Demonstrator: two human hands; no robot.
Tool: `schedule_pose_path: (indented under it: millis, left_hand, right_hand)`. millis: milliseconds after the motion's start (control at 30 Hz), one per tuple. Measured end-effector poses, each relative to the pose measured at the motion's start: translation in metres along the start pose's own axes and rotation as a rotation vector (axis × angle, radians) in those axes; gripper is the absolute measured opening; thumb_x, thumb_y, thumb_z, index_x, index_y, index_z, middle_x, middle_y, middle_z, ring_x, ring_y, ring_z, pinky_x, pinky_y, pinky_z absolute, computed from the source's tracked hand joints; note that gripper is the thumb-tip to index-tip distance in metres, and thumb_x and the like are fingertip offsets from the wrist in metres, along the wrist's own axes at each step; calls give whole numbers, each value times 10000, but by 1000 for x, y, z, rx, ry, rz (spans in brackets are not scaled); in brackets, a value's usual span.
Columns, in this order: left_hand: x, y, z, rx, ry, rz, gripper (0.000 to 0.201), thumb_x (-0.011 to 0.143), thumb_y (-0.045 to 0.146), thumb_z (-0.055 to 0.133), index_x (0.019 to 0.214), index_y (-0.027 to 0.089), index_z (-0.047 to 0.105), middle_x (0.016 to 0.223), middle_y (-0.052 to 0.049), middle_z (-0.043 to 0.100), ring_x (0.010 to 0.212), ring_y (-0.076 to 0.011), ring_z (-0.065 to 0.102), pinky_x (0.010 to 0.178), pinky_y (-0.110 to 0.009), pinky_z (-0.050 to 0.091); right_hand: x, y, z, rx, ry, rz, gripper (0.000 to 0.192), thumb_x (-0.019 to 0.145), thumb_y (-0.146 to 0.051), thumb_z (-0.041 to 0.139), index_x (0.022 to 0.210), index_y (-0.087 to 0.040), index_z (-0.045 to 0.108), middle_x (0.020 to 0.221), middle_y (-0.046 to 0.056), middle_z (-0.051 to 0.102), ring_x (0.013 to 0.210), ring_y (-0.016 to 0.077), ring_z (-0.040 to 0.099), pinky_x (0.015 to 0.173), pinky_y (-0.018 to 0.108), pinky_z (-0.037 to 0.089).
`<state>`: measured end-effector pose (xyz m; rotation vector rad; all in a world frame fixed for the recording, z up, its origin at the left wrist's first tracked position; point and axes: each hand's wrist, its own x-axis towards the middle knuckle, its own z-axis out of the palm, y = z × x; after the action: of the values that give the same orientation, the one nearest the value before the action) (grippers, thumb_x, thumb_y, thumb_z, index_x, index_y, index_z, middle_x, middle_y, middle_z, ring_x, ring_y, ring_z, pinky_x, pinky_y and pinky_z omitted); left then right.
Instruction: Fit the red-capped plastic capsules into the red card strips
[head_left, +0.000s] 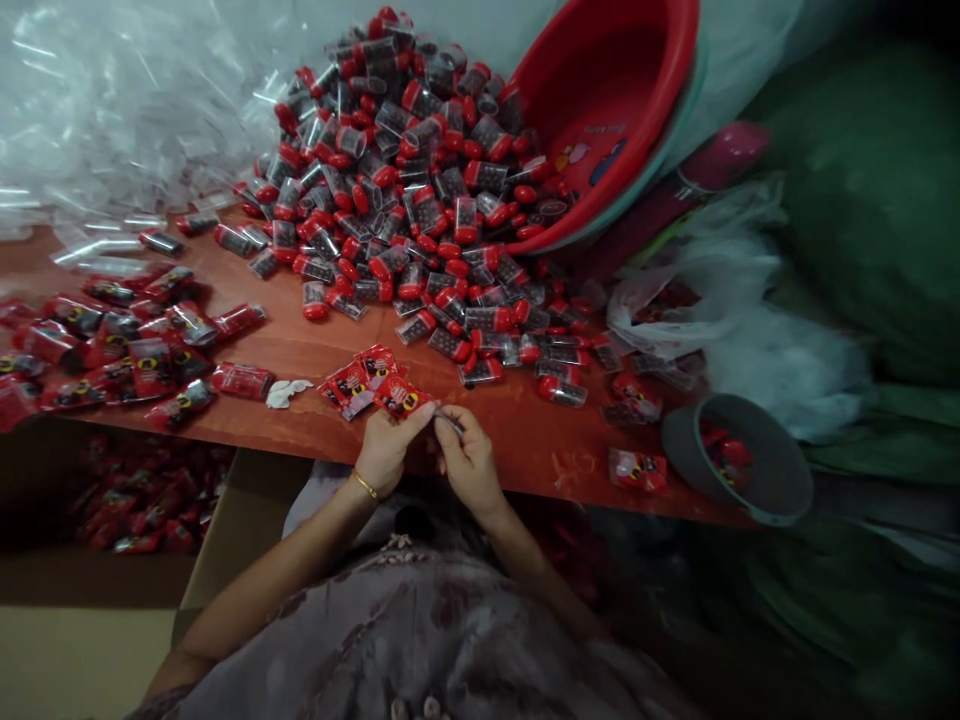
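At the table's front edge, my left hand [384, 448] pinches a flat red printed wrapper [403, 396] between thumb and fingers. Close beside it, the fingers of my right hand [471, 462] are closed on a small greyish, shiny thing [451, 422], mostly hidden by the fingers; its kind is not clear. Just beyond my left hand lie several more flat red wrappers [349, 386], overlapping on the table. Farther back rises a big heap of small clear containers with red caps [420, 215], with dark contents showing through the walls.
Red wrapped packs [112, 345] lie at left, with a box [214, 530] of more below. Clear plastic tubes [135, 110] are piled behind. A red basin [652, 60] leans at the back right. A grey bowl [780, 480] stands near the right edge. Crumpled white paper [286, 392] lies left of the wrappers.
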<state>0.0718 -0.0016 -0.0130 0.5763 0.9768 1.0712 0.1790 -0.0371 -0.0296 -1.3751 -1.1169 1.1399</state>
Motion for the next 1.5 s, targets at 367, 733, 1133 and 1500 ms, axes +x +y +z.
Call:
schedule_pose_path:
  millis: [367, 733, 1133, 1500]
  left_hand:
    - [1, 5, -7, 10, -177, -136, 308, 591, 380, 786, 611, 130, 607, 528, 21, 544, 464, -88, 508, 465, -216, 396]
    - [-2, 13, -27, -74, -235, -268, 296, 606, 364, 797, 736, 132, 666, 695, -35, 671, 621, -138, 616, 642, -268, 489]
    - [23, 111, -127, -354, 456, 197, 400, 851, 529, 477, 855, 168, 650, 860, -56, 725, 804, -143, 680, 790, -278, 529]
    - [74, 39, -55, 1609, 63, 542, 219, 801, 262, 599, 984, 270, 719, 1361, -87, 522, 1353, -335, 316, 1096, -559, 174]
  right_hand:
    - [5, -6, -5, 151, -129, 121, 364, 780, -554, 575, 866, -212, 482, 649, -51, 617, 357, 49, 472, 383, 189, 394]
    - [20, -2, 15, -2, -100, 43, 372, 662, -498, 709, 607, -216, 473, 481, -62, 531, 382, 96, 488, 399, 217, 393]
    - [52, 28, -50, -1194, 284, -326, 409, 890, -381, 439, 1190, -124, 547, 1242, 185, 551, 1145, 311, 450, 937, 483, 376]
    - [33, 40, -28, -1131, 227, -448, 421, 902, -387, 424, 1231, -144, 525, 1249, 170, 542, 1146, 293, 462, 928, 445, 389]
